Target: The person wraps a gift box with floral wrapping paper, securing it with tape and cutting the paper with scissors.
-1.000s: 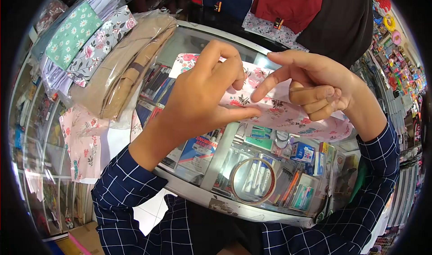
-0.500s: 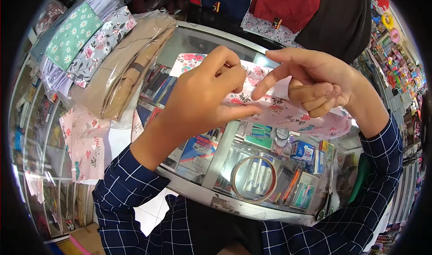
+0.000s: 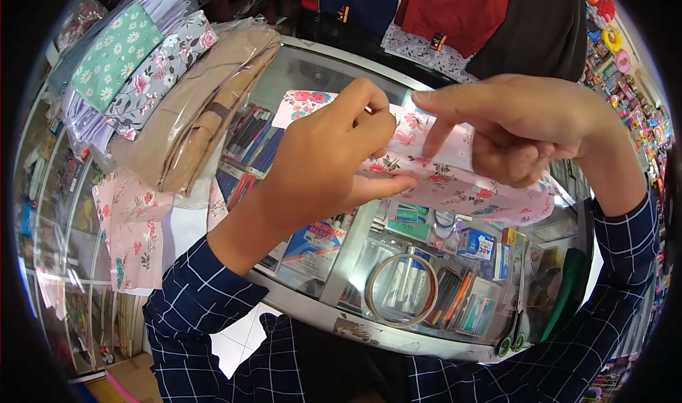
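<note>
A box-like parcel in pink floral paper (image 3: 490, 197) lies across the glass counter under both hands. My left hand (image 3: 330, 147) is closed over its left part, fingers curled and the thumb lying along the paper; what its fingertips pinch is hidden. On the right part rests my right hand (image 3: 522, 122), its index finger and thumb stretched apart, the index tip on the paper and the other fingers curled. Between the hands a paper flap lies along the parcel's top. A roll of clear tape (image 3: 402, 319) sits on the counter nearer to me.
Scissors (image 3: 518, 332) lie at the counter's (image 3: 398, 340) near right edge. Bagged brown clothes (image 3: 206, 111) and folded floral fabric (image 3: 153, 76) are piled at left, above loose pink floral paper (image 3: 131, 239). Dark and red garments (image 3: 455, 8) lie at the far side.
My right hand has shifted to the right, its wrist raised and its index fingertip moved right along the paper. My left hand has moved slightly right.
</note>
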Action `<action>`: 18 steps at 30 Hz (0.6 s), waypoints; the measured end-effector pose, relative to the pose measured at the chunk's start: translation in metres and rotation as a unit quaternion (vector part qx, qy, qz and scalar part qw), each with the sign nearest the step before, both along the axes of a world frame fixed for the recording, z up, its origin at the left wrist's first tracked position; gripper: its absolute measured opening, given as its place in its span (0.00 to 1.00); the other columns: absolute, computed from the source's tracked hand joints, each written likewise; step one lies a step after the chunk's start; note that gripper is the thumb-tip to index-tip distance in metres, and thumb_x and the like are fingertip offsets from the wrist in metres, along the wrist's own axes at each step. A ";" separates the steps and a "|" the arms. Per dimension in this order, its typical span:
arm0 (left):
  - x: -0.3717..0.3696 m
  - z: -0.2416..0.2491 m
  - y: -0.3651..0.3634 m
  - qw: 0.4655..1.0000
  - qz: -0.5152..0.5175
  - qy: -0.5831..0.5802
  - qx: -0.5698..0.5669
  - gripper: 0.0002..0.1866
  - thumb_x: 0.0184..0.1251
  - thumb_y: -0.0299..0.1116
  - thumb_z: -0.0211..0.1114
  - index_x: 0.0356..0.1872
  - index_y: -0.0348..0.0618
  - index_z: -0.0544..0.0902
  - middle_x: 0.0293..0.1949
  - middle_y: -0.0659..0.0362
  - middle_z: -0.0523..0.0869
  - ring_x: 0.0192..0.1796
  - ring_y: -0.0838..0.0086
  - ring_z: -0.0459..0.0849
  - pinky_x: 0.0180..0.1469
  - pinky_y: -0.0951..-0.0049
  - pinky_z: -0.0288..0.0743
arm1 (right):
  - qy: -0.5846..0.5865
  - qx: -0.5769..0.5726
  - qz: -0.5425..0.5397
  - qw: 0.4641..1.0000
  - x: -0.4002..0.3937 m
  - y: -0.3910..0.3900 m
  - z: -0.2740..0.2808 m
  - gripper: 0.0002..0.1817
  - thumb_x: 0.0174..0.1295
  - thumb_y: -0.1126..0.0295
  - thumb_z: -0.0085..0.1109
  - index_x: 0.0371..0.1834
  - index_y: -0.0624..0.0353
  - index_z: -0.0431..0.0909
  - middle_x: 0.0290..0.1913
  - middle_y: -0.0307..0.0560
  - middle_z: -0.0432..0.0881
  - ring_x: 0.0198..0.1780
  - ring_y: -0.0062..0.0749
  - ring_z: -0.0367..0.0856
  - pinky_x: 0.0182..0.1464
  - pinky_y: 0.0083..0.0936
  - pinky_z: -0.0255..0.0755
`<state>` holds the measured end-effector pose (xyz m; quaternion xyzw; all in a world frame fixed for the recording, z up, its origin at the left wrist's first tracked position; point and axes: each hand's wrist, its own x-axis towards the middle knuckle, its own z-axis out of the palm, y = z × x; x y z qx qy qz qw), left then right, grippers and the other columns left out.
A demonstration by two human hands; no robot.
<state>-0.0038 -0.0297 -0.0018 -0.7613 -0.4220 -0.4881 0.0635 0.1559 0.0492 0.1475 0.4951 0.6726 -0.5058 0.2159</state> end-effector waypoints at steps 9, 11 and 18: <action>-0.001 0.000 0.000 1.000 0.010 0.020 0.012 0.27 0.34 0.39 0.83 0.33 0.36 0.78 0.35 0.59 0.75 0.26 0.77 0.76 0.29 0.78 0.74 | -0.173 0.245 0.176 0.938 0.037 -0.008 0.020 0.33 0.63 0.40 0.50 0.30 0.66 0.81 0.18 0.40 0.78 0.21 0.21 0.74 0.26 0.21 0.69; -0.002 0.000 0.001 0.999 0.010 0.031 0.016 0.29 0.34 0.39 0.84 0.36 0.33 0.79 0.36 0.58 0.76 0.26 0.79 0.76 0.30 0.81 0.75 | -0.081 0.211 0.124 0.966 0.049 -0.006 0.025 0.23 0.64 0.51 0.58 0.29 0.64 0.81 0.19 0.37 0.78 0.22 0.17 0.75 0.26 0.17 0.66; 0.002 0.003 -0.002 1.000 0.013 0.005 -0.006 0.22 0.36 0.37 0.80 0.28 0.38 0.76 0.34 0.58 0.74 0.27 0.70 0.76 0.30 0.72 0.73 | 0.075 0.191 0.130 0.970 0.076 0.000 0.013 0.13 0.62 0.64 0.65 0.33 0.65 0.81 0.22 0.36 0.80 0.26 0.13 0.75 0.28 0.13 0.66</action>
